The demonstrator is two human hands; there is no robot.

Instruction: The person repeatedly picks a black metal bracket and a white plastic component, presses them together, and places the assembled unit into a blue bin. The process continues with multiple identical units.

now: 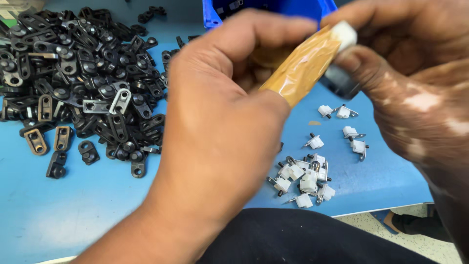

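Note:
My left hand [220, 127] is raised over the blue table [73, 210], its thumb and index finger wrapped in amber tape, the taped finger [303, 66] pinching toward my right hand. My right hand [415, 83] grips a small white plastic piece [345, 33] at its fingertips, with a dark part [339, 83] just under it. Both hands meet near the top middle. What else sits between the fingers is hidden.
A big heap of black metal brackets [78, 83] covers the table's left. Several small white plastic clips with pins [305, 178] lie at the right near the front edge. A blue bin [215, 14] stands at the back. Dark trousers [303, 239] lie below the edge.

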